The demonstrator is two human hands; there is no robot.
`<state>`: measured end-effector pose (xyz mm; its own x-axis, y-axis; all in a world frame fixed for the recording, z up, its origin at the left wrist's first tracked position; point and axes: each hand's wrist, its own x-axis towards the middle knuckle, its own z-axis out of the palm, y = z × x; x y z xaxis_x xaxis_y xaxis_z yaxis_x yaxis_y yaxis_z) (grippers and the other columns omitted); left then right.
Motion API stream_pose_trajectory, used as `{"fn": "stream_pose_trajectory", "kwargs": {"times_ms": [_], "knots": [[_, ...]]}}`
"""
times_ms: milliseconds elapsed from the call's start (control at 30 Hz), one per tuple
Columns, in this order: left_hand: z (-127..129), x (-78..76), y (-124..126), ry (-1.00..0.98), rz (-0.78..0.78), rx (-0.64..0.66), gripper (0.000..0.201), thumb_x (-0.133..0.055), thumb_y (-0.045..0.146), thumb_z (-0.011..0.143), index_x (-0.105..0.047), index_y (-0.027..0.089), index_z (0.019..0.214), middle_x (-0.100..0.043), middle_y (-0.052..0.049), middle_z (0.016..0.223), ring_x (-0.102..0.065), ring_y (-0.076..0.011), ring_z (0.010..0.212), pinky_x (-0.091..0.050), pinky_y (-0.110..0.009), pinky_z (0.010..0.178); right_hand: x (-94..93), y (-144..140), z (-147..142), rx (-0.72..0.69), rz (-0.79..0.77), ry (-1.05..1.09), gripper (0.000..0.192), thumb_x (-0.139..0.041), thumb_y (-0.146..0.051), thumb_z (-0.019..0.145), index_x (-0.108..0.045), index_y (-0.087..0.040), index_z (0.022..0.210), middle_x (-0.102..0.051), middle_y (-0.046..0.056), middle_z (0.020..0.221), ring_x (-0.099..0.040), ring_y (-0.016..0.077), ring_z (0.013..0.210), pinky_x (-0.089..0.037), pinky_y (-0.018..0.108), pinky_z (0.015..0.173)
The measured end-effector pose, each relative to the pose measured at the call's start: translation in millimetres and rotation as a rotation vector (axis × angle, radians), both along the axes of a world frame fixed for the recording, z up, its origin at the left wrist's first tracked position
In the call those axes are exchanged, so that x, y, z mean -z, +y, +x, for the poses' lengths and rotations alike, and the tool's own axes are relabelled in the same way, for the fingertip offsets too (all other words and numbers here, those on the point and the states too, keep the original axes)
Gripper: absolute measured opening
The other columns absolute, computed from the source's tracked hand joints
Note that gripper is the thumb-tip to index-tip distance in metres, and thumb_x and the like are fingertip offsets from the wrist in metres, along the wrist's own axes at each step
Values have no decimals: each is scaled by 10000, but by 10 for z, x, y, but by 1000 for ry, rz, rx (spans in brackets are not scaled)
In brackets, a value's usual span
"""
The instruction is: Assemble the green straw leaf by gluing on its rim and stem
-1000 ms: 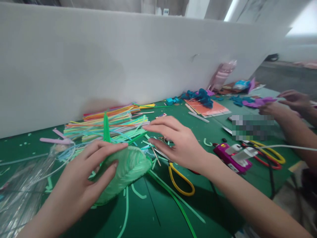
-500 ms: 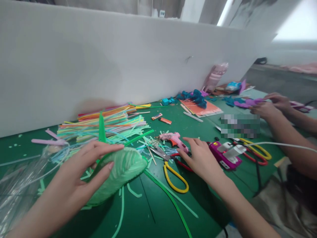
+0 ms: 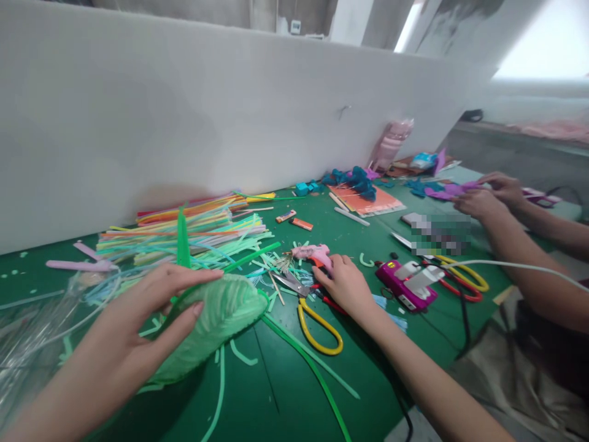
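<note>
Green woven piece (image 3: 209, 325) between left hand (image 3: 133, 331) fingers (thumb beneath); right hand (image 3: 343, 283) grips pink glue gun (image 3: 313, 253).

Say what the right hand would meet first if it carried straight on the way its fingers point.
The right hand is already at the pink glue gun; its fingers point up-left onto it, so it likely meets the gun first.

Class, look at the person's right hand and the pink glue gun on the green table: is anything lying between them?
Nothing visible does. The right hand already touches the pink glue gun at its handle; the yellow-handled scissors lie just beside and below, not between them.
</note>
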<state>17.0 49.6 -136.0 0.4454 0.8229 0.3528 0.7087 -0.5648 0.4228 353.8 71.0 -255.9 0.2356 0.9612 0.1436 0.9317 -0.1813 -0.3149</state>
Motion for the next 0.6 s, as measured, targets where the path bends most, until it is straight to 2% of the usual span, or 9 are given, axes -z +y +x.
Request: {"fn": "stream_pose_trajectory", "kwargs": {"times_ms": [100, 233, 333, 433, 533, 600], "knots": [[14, 0, 7, -7, -8, -20, 299, -577, 443, 917, -634, 432, 1210, -731, 85, 1171, -692, -194, 1038, -567, -266, 780, -60, -36, -8, 88, 34, 58, 279, -495, -349, 921, -595, -113, 1030, -694, 158, 880, -664, 280, 793, -430, 324, 678], [24, 7, 14, -9, -31, -42, 316, -576, 473, 910, -638, 441, 1218, -737, 93, 1200, -705, -202, 1059, -583, -251, 729, -249, -172, -77, 169, 108, 149, 435, -552, -385, 848, -496, -131, 1196, -699, 99, 804, -660, 268, 678, -408, 306, 590], [24, 0, 6, -7, -29, -40, 324, -581, 477, 905, -637, 445, 1223, -738, 96, 1201, -707, -205, 1057, -582, -248, 727, -408, -301, -251, 108, 137, 262, 447, -563, -466, 852, -486, -170, 1178, -682, 38, 740, -641, 231, 611, -422, 290, 562], [22, -13, -9, 9, -37, -52, 314, -577, 470, 911, -637, 441, 1218, -739, 101, 1195, -707, -203, 1059, -582, -250, 734, -535, -406, -490, -22, 165, 502, 383, -570, -517, 870, -517, -194, 1067, -650, 1, 676, -580, 187, 527, -395, 271, 504], [12, -16, -17, 17, -49, -50, 327, -571, 466, 919, -615, 448, 1243, -725, 108, 1225, -696, -195, 1098, -586, -254, 778, -609, -459, -678, -110, 163, 700, 311, -585, -498, 882, -520, -206, 966, -650, -6, 661, -555, 160, 503, -384, 255, 467], [6, -11, -17, 16, -52, -45, 337, -562, 461, 924, -604, 451, 1258, -716, 108, 1247, -690, -197, 1114, -595, -265, 787, -629, -474, -742, -140, 175, 755, 276, -591, -475, 890, -521, -210, 926, -646, -11, 656, -542, 148, 498, -382, 248, 455]]}}
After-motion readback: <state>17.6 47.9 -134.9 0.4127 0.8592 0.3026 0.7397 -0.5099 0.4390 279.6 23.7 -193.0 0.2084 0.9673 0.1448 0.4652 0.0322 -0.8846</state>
